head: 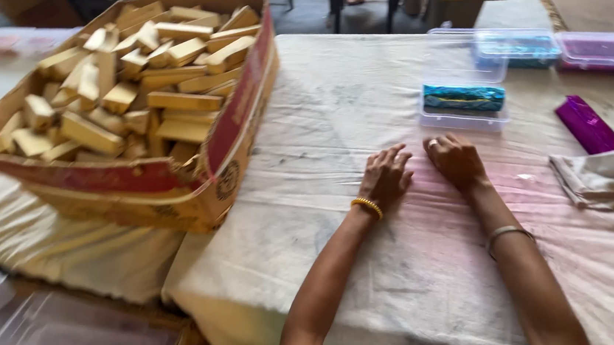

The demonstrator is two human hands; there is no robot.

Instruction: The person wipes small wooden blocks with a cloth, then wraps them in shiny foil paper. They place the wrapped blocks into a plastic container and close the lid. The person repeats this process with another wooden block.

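Left hand [386, 175] & right hand [454, 158] rest side by side on cloth-covered worktop [360, 101], fingers loosely curled, holding nothing. Clear box [463, 99] w/ blue packet, prob. foil, just beyond right hand.

A big cardboard box [233, 131] sits tipped on its side. It is full of shiny gold bars [167, 101], all piled up. Far to the right of the box lies a long purple packet [590, 128], with a folded white rag [600, 178] just below it. Also far right of the box, further back, stand a blue tub [526, 48] and a purple tub [603, 50] side by side. Below the box lie clear plastic sheets [55, 342].
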